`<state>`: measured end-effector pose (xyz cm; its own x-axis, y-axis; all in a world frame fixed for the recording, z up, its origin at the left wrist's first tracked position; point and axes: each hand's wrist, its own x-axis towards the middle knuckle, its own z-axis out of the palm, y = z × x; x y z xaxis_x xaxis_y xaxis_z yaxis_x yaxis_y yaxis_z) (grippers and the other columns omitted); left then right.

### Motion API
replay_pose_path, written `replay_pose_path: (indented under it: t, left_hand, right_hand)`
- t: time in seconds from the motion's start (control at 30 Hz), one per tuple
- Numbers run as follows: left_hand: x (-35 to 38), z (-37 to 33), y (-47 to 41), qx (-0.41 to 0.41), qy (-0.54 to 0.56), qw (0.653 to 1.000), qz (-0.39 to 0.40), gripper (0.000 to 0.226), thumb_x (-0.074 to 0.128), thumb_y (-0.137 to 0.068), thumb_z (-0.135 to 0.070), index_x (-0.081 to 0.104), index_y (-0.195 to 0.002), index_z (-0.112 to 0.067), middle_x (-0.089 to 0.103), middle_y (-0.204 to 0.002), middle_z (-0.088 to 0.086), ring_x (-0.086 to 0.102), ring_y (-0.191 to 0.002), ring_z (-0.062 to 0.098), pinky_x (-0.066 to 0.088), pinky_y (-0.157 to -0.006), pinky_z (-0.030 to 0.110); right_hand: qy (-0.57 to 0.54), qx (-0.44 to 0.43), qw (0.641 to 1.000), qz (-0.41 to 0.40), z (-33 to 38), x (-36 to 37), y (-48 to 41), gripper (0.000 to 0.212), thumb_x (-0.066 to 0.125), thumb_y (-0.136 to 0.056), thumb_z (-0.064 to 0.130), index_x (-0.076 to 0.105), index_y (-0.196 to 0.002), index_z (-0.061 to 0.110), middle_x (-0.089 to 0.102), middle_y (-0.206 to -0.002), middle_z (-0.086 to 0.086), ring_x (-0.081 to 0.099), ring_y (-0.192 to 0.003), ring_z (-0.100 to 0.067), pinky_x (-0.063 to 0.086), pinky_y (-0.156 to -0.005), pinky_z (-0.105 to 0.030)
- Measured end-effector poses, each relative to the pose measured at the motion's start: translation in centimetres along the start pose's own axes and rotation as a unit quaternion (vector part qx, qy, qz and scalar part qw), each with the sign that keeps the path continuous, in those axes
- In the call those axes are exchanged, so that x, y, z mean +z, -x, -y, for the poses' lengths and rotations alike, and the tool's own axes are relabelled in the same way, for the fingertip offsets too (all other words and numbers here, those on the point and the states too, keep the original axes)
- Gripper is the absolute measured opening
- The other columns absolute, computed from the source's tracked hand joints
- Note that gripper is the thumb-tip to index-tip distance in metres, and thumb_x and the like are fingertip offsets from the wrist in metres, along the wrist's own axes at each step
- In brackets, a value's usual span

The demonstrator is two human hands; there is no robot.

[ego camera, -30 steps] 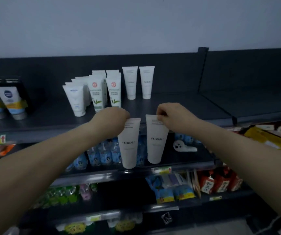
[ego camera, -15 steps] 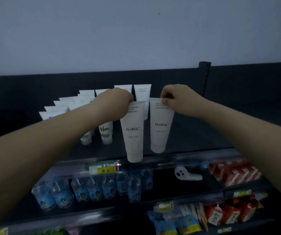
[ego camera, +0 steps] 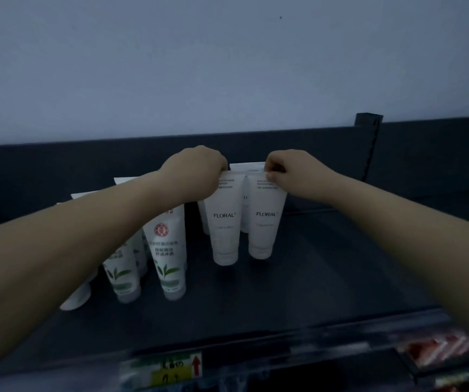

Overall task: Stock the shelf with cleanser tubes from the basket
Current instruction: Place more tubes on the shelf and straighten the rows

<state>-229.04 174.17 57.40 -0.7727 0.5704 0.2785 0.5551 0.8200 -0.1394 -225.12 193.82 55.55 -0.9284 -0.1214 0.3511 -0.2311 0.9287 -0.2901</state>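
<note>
Fingers (ego camera: 273, 176) of both hands pinch flat crimped tube ends (smooth white plastic).

Two white FLORAL tubes (ego camera: 225, 222) (ego camera: 266, 219) — upright, cap-down, on the shelf (ego camera: 326, 278)

Two bare forearms reach in from the lower corners. The left hand (ego camera: 196, 172) and right hand (ego camera: 295, 171) wear no gloves, rings, watches or sleeves.
</note>
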Motion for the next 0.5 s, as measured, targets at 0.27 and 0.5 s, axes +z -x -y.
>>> replay_pose_path:
  t: [0.27,0.5]
  left_hand:
    - [2.9,2.4,-3.2,-0.019,-0.005,1.000,0.005,0.032,0.040,-0.093,-0.007,0.063,-0.113,-0.014,0.064,-0.108,0.007,0.061,-0.091,0.026,0.049,-0.073,0.034]
    - [4.3,3.7,-3.8,-0.020,0.004,1.000,0.007,0.029,0.040,-0.093,-0.008,0.063,-0.110,-0.014,0.064,-0.105,0.007,0.060,-0.090,0.026,0.050,-0.074,0.036]
  right_hand:
    - [0.007,-0.008,1.000,0.008,-1.4,1.5,-3.4,0.007,0.051,-0.094,0.016,0.054,-0.087,0.017,0.052,-0.082,0.005,0.049,-0.079,-0.014,0.034,-0.060,-0.017]
    - [0.021,-0.009,1.000,0.020,-1.7,2.7,-4.5,0.007,0.051,-0.094,0.017,0.053,-0.087,0.017,0.051,-0.082,0.006,0.049,-0.080,-0.014,0.034,-0.062,-0.024]
